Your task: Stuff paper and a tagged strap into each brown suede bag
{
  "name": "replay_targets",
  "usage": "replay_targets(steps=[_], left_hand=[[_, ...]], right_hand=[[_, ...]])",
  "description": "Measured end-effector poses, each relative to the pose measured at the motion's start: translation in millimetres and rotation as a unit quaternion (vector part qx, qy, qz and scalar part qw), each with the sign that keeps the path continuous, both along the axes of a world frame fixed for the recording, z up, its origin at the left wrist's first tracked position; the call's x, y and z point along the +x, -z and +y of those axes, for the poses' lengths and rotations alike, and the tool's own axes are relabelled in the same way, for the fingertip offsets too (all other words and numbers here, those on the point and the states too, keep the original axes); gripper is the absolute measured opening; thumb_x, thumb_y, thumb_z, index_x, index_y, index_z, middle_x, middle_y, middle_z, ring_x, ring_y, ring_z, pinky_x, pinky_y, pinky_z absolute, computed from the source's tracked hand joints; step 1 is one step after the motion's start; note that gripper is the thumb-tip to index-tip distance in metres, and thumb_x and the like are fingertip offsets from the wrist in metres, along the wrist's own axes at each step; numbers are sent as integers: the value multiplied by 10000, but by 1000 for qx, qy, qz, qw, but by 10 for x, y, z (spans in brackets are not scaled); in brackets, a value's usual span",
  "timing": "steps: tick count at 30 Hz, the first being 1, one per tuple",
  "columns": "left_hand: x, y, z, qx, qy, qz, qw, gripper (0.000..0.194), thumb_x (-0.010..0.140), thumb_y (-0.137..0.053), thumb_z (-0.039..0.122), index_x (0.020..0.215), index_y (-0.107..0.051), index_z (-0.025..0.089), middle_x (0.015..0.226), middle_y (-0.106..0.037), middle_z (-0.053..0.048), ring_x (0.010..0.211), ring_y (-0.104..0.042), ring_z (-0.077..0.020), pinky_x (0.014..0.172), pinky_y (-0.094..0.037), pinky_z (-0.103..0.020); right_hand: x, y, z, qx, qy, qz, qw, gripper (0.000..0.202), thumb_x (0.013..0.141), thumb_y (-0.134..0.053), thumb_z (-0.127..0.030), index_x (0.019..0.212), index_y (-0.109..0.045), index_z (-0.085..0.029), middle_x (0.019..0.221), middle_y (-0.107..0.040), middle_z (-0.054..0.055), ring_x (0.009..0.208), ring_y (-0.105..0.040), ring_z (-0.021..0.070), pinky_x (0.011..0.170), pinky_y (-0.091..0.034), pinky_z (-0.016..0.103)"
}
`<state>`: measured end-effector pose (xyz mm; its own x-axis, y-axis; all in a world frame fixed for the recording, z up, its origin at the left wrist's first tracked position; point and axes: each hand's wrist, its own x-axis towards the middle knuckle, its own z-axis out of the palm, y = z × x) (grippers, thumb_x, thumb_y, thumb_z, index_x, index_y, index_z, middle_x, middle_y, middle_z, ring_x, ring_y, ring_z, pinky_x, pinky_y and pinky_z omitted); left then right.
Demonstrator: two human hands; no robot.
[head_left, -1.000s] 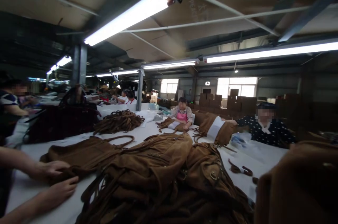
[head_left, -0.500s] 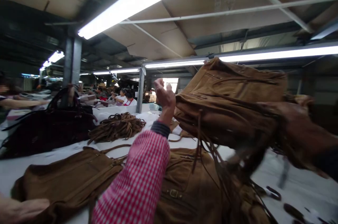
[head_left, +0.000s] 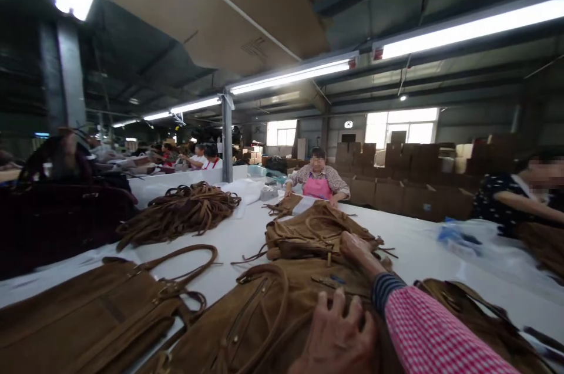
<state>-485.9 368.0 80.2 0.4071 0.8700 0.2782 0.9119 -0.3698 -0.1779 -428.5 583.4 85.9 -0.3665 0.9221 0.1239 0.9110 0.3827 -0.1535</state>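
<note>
Brown leather handbags lie on the white table [head_left: 251, 239]. My left hand [head_left: 339, 330] rests on the nearest handbag [head_left: 259, 297], its fingers spread apart and slightly bent. Beyond it, my right hand [head_left: 361, 253] reaches forward, fingers bent against the top of a second brown handbag [head_left: 304, 230], which lies flat just past the nearest one. Its fingertips are partly hidden, but they look closed on the leather. A striped cuff [head_left: 388, 289] and a pink checked sleeve [head_left: 440, 333] cover my right arm. Another brown handbag [head_left: 83, 309] with a looped handle lies to the left.
A heap of brown leather straps [head_left: 189, 212] and a dark handbag [head_left: 66, 221] stand at the left. Across the table, a person in a pink apron [head_left: 317, 186] touches another brown piece. Clear plastic [head_left: 480, 250] lies at right, near another person [head_left: 506, 204].
The brown handbag that my right hand held raised is now down on the table. My left hand has come down from the air onto the nearest handbag. The view has turned right.
</note>
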Motion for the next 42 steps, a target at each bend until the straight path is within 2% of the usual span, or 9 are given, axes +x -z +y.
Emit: replay_targets(steps=[8,14,17,19,24,28,31,36,42], left_hand=[[49,-163,-274,-38,-32,-106,993,341,1053,-338,421,1212,-594,263,1299,-632,-69,1241,-529,-310,1005,-451,-550],[61,-238,-293,-18,-22,-116,993,300,1052,-382,381,1150,-635,253,1263,-654,-54,1190,-556,-275,999,-442,-512],[83,-286,-268,-46,-27,-123,991,317,1050,-381,355,1163,-651,231,1300,-650,-68,1207,-558,-276,1023,-427,-503],[109,-344,-260,-68,-32,-132,988,329,1048,-387,335,1205,-652,219,1348,-634,-82,1264,-539,-281,1066,-404,-507],[278,-699,-659,-137,-43,-147,979,395,1051,-398,412,1301,-645,231,1354,-658,-73,1263,-590,-225,1085,-440,-402],[627,-979,-1598,-191,-52,-176,964,733,878,-570,720,1462,-526,281,1541,-499,-110,1417,-459,-338,1140,-397,-486],[931,-912,-2139,-148,-109,-154,971,910,748,-786,600,1516,-445,250,1505,-525,-141,1355,-497,-372,1111,-418,-514],[1172,-638,-2173,6,-240,-93,966,349,829,-688,251,1162,-664,151,1121,-701,-126,1066,-628,-315,913,-505,-439],[1516,-1004,-2573,181,-238,-204,932,120,854,-599,154,764,-667,195,783,-690,-53,810,-647,-217,742,-465,-331]], right_hand=[[28,-510,-501,148,-89,67,983,272,973,-454,-158,1029,-719,-181,1152,-690,122,1156,-567,268,917,-414,342],[976,-1057,-1138,131,-174,73,973,261,992,-486,-341,1000,-735,-261,1145,-690,54,1084,-583,233,930,-442,346],[1648,-805,-1748,47,-285,81,954,355,1009,-447,-510,1178,-705,-335,1235,-681,53,1141,-591,256,996,-456,404],[1964,-515,-2138,12,-260,82,962,447,1031,-367,-507,1421,-557,-402,1453,-579,48,1288,-536,282,1024,-459,462],[2153,-92,-2505,7,-241,122,963,502,1069,-237,-433,1532,-415,-358,1597,-435,44,1445,-408,249,1158,-355,505],[2089,-8,-2392,42,-206,176,962,502,1054,-301,-510,1503,-425,-322,1552,-490,64,1409,-459,242,1122,-401,466],[2083,55,-2332,57,-209,202,955,489,1051,-318,-512,1468,-449,-293,1521,-516,81,1391,-472,257,1092,-411,460],[2135,59,-2348,84,-209,207,952,450,1064,-315,-467,1418,-485,-247,1389,-608,107,1287,-546,271,1035,-432,449],[2244,-163,-2572,137,-170,122,968,279,1069,-413,-274,1218,-628,-178,1200,-676,100,1142,-619,239,986,-490,414]])
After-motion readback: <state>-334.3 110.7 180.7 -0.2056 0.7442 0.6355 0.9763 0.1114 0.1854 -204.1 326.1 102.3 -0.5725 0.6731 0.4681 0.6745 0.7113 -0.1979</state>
